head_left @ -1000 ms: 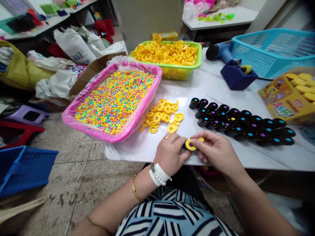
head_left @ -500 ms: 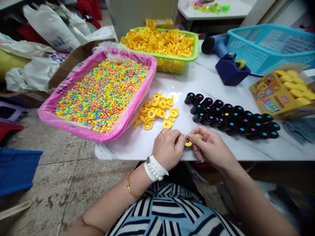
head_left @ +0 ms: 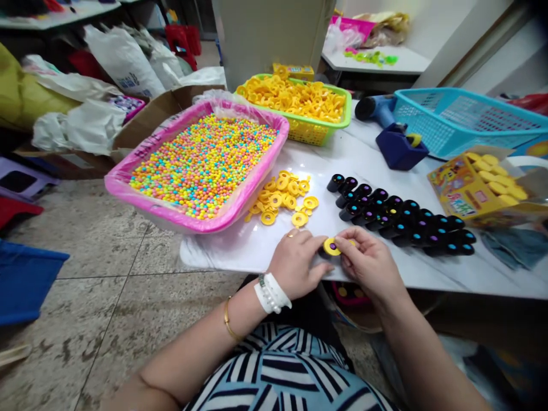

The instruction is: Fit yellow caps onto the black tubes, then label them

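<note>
Between my hands, at the front of the table, is a yellow ring-shaped cap (head_left: 331, 246) with a purple centre. A dark part shows under its left edge; whether it is a black tube I cannot make out. My right hand (head_left: 371, 264) pinches the cap from the right with thumb and fingers. At its left side, my left hand (head_left: 297, 261) has thumb and index finger apart, the index tip close to the rim. Beyond my left hand lies a loose pile of yellow ring caps (head_left: 282, 197). Several black tubes (head_left: 391, 214) with blue, purple or yellow dots stand in rows beyond my right hand.
A pink tray (head_left: 194, 222) of small coloured beads stands left, overhanging the table. Behind it is a green basket (head_left: 347, 108) full of yellow caps. A blue tape dispenser (head_left: 400, 149), a blue basket (head_left: 462, 134) and a yellow carton (head_left: 458, 191) stand on the right.
My left thumb and index finger have spread from their pinch. More of the yellow cap shows, still in my right hand. The camera view has shifted slightly.
</note>
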Available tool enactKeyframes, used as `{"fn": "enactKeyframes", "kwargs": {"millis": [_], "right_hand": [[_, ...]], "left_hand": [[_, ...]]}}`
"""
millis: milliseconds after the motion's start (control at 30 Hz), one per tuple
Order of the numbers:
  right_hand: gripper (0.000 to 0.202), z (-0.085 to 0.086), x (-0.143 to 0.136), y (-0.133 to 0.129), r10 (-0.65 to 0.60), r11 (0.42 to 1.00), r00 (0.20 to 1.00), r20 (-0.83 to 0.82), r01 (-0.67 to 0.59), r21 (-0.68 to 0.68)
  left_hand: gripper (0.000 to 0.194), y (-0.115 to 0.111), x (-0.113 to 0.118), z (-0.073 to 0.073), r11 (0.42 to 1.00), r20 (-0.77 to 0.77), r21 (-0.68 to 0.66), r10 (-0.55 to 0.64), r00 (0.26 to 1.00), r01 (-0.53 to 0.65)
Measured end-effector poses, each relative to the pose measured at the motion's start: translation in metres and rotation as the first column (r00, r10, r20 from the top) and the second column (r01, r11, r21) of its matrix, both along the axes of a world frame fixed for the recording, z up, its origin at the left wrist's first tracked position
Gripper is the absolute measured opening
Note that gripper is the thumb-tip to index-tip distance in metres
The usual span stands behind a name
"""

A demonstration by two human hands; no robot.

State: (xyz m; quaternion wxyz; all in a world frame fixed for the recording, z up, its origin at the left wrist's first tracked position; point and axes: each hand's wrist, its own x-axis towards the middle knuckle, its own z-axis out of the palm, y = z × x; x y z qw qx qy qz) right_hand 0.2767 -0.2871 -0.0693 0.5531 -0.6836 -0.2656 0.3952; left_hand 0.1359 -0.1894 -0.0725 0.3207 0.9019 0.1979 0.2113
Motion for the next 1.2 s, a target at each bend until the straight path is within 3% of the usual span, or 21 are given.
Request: {"fn": "enactKeyframes", "kwargs": {"millis": [167, 300, 500, 633, 833, 967, 1100, 1200], "right_hand": [[0.030, 0.004, 0.002, -0.006, -0.010, 0.999, 0.984, 0.178, 0.016, -0.028], [0.032, 0.006, 0.006, -0.007, 0.051, 0.995, 0.993, 0.103, -0.042, -0.089], [0.033, 0.004, 0.009, -0.007, 0.099, 0.986, 0.994, -0.040, -0.103, -0.134], [0.033, 0.003, 0.008, -0.005, 0.072, 0.987, 0.997, -0.025, -0.075, -0.140], [0.037, 0.005, 0.011, -0.008, -0.039, 0.999, 0.986, -0.161, 0.040, -0.002], [0.036, 0.005, 0.015, -0.013, -0.091, 0.990, 0.968, -0.234, 0.114, 0.084], [0.024, 0.001, 0.010, -0.011, -0.041, 0.997, 0.997, -0.070, 0.045, 0.066], [0.011, -0.002, 0.009, -0.004, -0.087, 0.994, 0.996, -0.004, 0.087, 0.070]], "left_hand": [[0.018, -0.004, 0.008, -0.005, 0.994, -0.091, 0.098, 0.056, 0.994, -0.047], [0.019, -0.004, 0.009, -0.001, 0.992, -0.130, 0.126, 0.040, 0.991, -0.023], [0.039, -0.001, 0.007, 0.011, 0.990, -0.059, -0.135, -0.048, 0.997, 0.040], [0.020, 0.001, 0.009, 0.011, 0.971, -0.069, -0.211, -0.127, 0.990, 0.110], [0.023, 0.009, 0.009, 0.010, 0.954, 0.000, -0.276, -0.122, 0.992, 0.118], [0.027, 0.020, 0.013, 0.014, 0.902, -0.080, -0.412, -0.181, 0.980, 0.133], [0.033, 0.021, 0.017, 0.016, 0.798, -0.158, -0.594, -0.242, 0.957, 0.103], [0.040, 0.022, 0.019, 0.018, 0.714, -0.198, -0.700, -0.226, 0.954, 0.023]]}}
